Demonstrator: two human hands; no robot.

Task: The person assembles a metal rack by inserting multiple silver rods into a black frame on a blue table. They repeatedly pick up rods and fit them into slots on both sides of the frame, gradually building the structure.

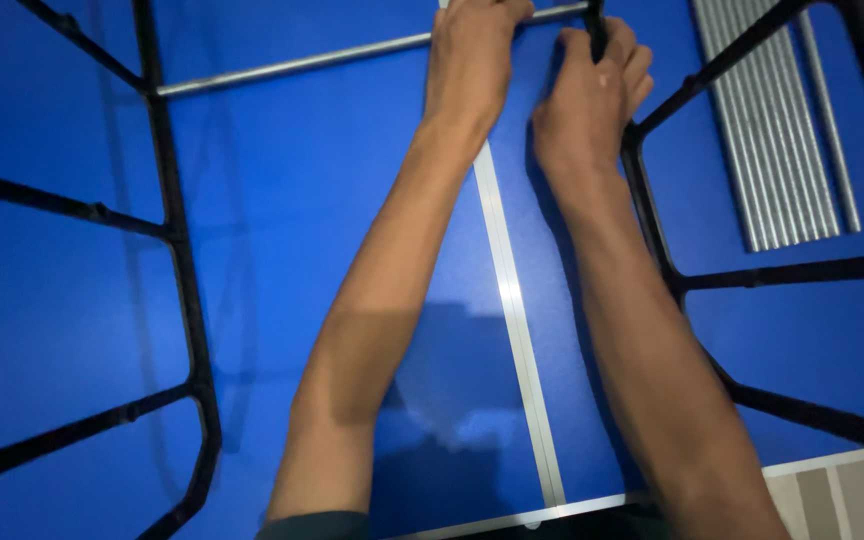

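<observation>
At twelve o'clock my left hand (469, 62) closes on the metal rod (292, 64) while my right hand (592, 95) clamps the black frame (652, 215). I'd keep the rod level at the joint. Spare rods (772, 130) lie at two o'clock, another frame (177, 250) at nine.

A thin silver metal rod (292, 62) lies almost level across the top of the blue surface, its left end meeting the left black plastic frame (177, 250). Its right end reaches the right black frame (652, 220), an open lattice of dark bars.
</observation>
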